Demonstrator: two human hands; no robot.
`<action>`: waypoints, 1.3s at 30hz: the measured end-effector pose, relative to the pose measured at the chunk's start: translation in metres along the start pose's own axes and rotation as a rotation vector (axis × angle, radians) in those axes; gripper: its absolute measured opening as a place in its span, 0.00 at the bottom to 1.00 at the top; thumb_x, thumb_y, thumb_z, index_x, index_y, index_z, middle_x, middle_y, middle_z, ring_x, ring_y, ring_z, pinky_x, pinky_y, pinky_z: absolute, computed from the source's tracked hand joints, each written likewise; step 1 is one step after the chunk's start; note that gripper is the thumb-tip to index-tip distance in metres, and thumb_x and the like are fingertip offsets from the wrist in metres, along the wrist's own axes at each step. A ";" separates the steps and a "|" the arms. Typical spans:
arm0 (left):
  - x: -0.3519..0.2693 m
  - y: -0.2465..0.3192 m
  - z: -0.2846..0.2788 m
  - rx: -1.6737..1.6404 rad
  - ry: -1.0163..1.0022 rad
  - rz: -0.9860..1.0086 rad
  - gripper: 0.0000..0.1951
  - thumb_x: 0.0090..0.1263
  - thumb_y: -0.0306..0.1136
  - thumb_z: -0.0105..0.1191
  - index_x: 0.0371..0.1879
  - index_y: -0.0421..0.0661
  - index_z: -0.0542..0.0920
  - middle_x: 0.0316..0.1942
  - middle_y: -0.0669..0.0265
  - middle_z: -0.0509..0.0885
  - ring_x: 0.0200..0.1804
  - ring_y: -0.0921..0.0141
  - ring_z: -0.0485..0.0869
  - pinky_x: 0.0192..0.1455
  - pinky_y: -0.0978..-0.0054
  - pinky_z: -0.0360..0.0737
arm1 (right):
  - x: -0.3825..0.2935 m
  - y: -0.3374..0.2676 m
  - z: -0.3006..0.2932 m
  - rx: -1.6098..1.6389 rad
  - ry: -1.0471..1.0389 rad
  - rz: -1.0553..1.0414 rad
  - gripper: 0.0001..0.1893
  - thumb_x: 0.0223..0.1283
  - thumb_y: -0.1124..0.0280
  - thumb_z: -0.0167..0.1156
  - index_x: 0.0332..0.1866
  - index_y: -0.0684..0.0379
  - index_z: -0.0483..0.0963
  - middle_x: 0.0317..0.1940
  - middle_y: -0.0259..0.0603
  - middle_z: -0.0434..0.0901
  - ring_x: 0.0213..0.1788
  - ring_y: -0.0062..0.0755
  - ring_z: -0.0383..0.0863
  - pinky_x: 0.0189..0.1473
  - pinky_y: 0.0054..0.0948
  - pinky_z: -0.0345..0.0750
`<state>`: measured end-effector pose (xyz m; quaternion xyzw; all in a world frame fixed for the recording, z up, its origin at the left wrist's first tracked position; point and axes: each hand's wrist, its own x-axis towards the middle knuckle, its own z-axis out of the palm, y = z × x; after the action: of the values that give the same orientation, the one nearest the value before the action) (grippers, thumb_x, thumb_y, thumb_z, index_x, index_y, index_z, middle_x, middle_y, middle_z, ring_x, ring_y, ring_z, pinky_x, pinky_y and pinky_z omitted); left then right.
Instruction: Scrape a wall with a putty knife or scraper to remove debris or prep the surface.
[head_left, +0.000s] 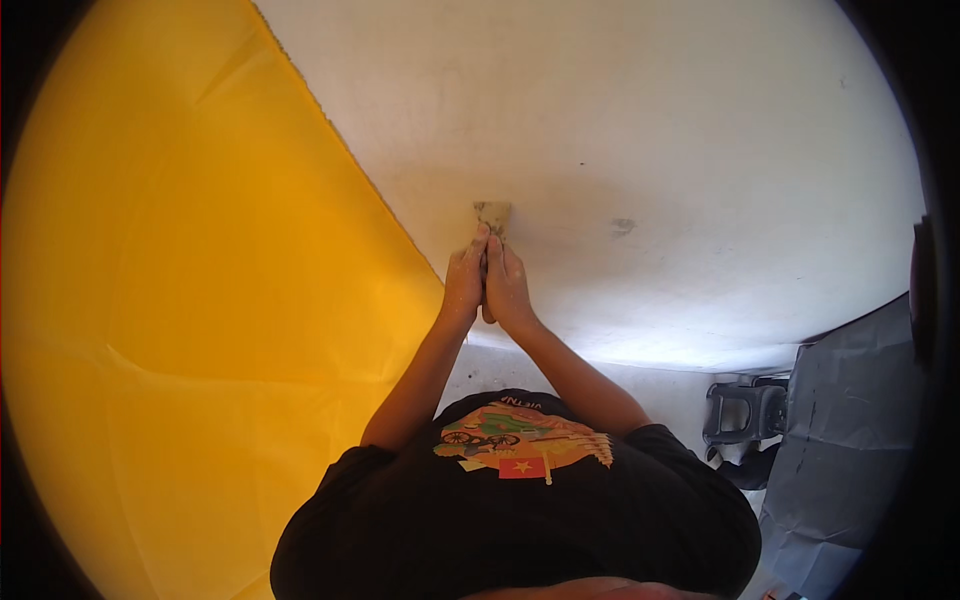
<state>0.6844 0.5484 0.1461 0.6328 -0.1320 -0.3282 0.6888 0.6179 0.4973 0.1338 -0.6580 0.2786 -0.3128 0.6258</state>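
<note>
Both my hands close around one putty knife (493, 213), its broad blade smeared with light and grey residue and set against the off-white wall (675, 150). My left hand (465, 279) grips it from the left side, my right hand (508, 283) from the right, the thumbs or fingers meeting near the base of the blade. The handle's rounded end shows below my palms. Whitish specks dot both hands. A grey smudge marks the wall to the right of the blade.
A yellow sheet (225, 300) with creases fills the left side, its edge running diagonally beside my hands. At the lower right are a dark plastic stool (739, 414), a grey sheet (840, 427) and what looks like another person's dark-clothed leg (752, 469).
</note>
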 end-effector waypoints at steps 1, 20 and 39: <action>0.001 -0.018 -0.003 0.002 -0.007 0.009 0.24 0.74 0.56 0.50 0.26 0.46 0.79 0.19 0.74 0.73 0.23 0.79 0.69 0.23 0.78 0.62 | -0.008 0.007 0.002 0.002 0.006 -0.010 0.25 0.78 0.53 0.42 0.39 0.68 0.73 0.31 0.51 0.79 0.33 0.36 0.78 0.39 0.36 0.75; -0.009 -0.023 0.049 0.095 -0.002 0.027 0.29 0.74 0.55 0.51 0.18 0.42 0.77 0.14 0.73 0.71 0.19 0.78 0.69 0.22 0.75 0.63 | -0.016 -0.007 -0.053 0.016 0.058 0.032 0.24 0.78 0.54 0.43 0.36 0.66 0.73 0.24 0.38 0.74 0.27 0.24 0.70 0.31 0.28 0.70; -0.030 -0.042 0.054 -0.070 -0.187 -0.153 0.27 0.73 0.57 0.51 0.15 0.51 0.70 0.11 0.74 0.69 0.10 0.79 0.65 0.10 0.80 0.60 | -0.041 0.004 -0.075 0.203 0.036 0.207 0.23 0.78 0.51 0.43 0.30 0.59 0.67 0.15 0.30 0.64 0.16 0.18 0.63 0.18 0.23 0.65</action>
<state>0.6176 0.5257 0.1213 0.5833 -0.1354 -0.4419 0.6680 0.5342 0.4796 0.1292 -0.5536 0.3229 -0.2849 0.7128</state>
